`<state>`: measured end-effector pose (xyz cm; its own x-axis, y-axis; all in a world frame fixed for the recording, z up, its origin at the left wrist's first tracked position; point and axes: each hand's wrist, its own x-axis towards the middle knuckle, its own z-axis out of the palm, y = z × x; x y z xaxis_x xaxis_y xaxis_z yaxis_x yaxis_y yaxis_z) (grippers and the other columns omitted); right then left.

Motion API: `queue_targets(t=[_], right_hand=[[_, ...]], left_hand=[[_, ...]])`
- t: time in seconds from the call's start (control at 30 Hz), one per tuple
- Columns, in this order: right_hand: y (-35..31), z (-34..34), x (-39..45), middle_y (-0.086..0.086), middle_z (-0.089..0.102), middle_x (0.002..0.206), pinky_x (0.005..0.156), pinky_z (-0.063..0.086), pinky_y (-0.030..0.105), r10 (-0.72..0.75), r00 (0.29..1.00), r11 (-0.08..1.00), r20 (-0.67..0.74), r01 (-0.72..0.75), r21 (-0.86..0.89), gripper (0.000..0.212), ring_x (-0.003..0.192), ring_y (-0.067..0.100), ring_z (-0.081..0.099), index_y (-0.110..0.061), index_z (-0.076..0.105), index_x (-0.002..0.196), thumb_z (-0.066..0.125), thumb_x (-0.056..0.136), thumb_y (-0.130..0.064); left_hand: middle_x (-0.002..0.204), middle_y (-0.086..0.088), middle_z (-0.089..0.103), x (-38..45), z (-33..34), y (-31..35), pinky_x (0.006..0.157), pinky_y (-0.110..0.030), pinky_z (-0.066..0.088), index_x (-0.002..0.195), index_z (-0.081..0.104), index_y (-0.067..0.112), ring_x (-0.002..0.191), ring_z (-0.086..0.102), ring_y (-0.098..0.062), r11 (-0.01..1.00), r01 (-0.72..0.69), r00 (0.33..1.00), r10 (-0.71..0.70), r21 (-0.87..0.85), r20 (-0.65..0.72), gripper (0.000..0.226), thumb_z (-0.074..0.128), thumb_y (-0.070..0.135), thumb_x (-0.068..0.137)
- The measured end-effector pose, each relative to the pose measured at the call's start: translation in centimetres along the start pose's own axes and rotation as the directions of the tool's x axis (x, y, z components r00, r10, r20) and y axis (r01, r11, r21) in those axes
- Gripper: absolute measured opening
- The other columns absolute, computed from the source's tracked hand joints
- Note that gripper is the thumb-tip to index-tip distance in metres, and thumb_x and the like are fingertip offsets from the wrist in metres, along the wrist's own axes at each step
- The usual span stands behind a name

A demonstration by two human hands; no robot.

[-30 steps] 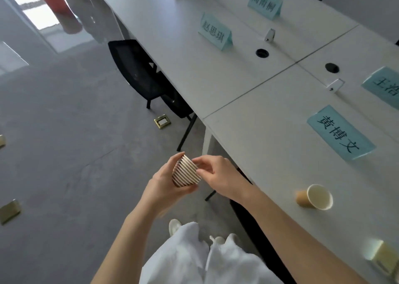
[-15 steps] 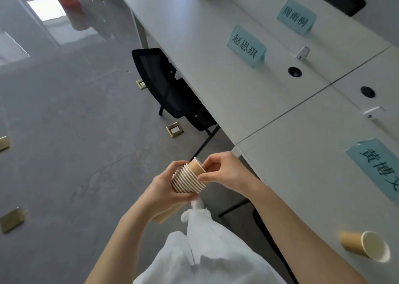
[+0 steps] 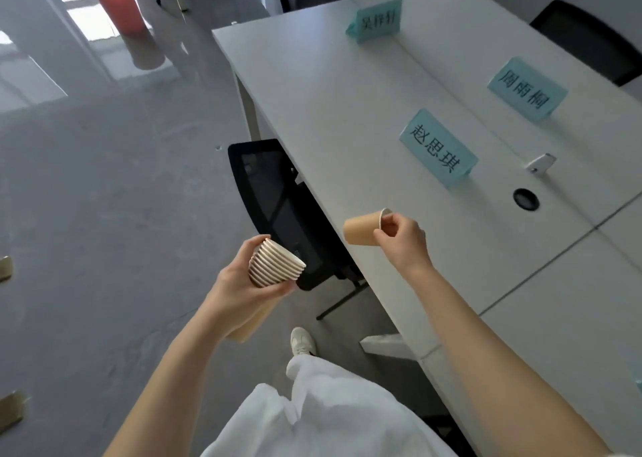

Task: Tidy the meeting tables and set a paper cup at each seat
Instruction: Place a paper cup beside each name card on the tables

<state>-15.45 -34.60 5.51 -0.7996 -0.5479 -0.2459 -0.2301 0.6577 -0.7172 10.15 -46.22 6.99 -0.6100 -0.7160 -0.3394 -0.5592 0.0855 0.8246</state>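
1. Head view, the hands: the left hand (image 3: 239,284) has its fingers curled round a stack of paper cups (image 3: 274,265). It grips the stack just below the layered rims, and the tan lower end of the stack sticks out beneath the palm. The stack is tilted, with its open top turned toward the table, and it is held over the floor, apart from the table edge.
2. The right hand (image 3: 401,239) pinches a single paper cup (image 3: 361,229) at its rim between thumb and fingers. This cup lies on its side in the air, with its base pointing to the left, just above the near edge of the white table (image 3: 347,116). Whether it touches the tabletop cannot be told. The single cup and the stack are well apart.
3. On the table: a teal name card (image 3: 436,149) stands beyond the single cup. A second name card (image 3: 526,90) stands farther right, and a third (image 3: 377,18) stands near the far end. A round black cable hole (image 3: 525,198) and a small white clip-like piece (image 3: 540,161) sit to the right of the nearest card.
4. Around the table: a black chair (image 3: 274,192) is pushed partly under the near edge, between the two hands. Another black chair (image 3: 587,36) stands at the far side. A red bucket (image 3: 118,3) stands on the grey floor (image 3: 104,196) at upper left. White clothing and a white shoe (image 3: 303,341) show at the bottom.
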Motion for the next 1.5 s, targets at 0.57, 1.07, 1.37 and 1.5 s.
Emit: queue_targets(t=[0.57,1.07,1.37,1.5], right_hand=[[-1.3,5.0,10.2,0.009,0.065,0.107,0.083,0.044,0.036,-0.081,0.996,0.689,0.033,0.080,-0.720,0.019,0.107,0.030,0.050,-0.009,0.061,0.102,0.056,0.090,-0.024],[-29.3,21.0,8.1,-0.003,0.072,0.100,0.089,0.056,0.035,-0.222,0.754,0.975,0.618,0.184,0.125,0.022,0.094,0.006,0.068,-0.016,0.069,0.108,0.064,0.088,-0.023],[-35.2,28.5,11.1,-0.001,0.073,0.092,0.088,0.056,0.039,-0.200,0.705,0.974,0.681,0.220,0.058,0.018,0.088,0.010,0.069,-0.016,0.071,0.098,0.071,0.080,-0.016],[-38.3,30.6,14.3,-0.003,0.074,0.089,0.085,0.057,0.035,-0.202,0.725,0.977,0.659,0.199,0.081,0.016,0.086,0.008,0.070,-0.016,0.072,0.097,0.071,0.082,-0.022]], left_hand=[[0.107,0.015,0.056,12.3,-6.1,0.5,0.067,-0.014,0.045,0.132,0.038,0.048,0.092,0.060,-0.007,0.999,0.046,0.994,-0.047,0.010,0.098,0.076,0.083,0.037,0.072],[0.107,0.014,0.060,20.3,-23.4,-4.5,0.075,-0.021,0.050,0.135,0.037,0.048,0.092,0.060,-0.004,0.993,-0.021,0.992,0.006,0.115,0.127,0.081,0.083,0.042,0.068],[0.114,0.013,0.058,24.7,-31.5,-7.7,0.091,-0.031,0.049,0.136,0.031,0.059,0.102,0.057,-0.008,0.990,-0.015,0.989,-0.006,0.139,0.150,0.088,0.080,0.050,0.063],[0.123,0.014,0.055,28.3,-34.4,-8.2,0.094,-0.033,0.049,0.137,0.025,0.064,0.108,0.056,-0.010,0.992,-0.015,0.991,-0.002,0.125,0.136,0.090,0.076,0.052,0.063]])
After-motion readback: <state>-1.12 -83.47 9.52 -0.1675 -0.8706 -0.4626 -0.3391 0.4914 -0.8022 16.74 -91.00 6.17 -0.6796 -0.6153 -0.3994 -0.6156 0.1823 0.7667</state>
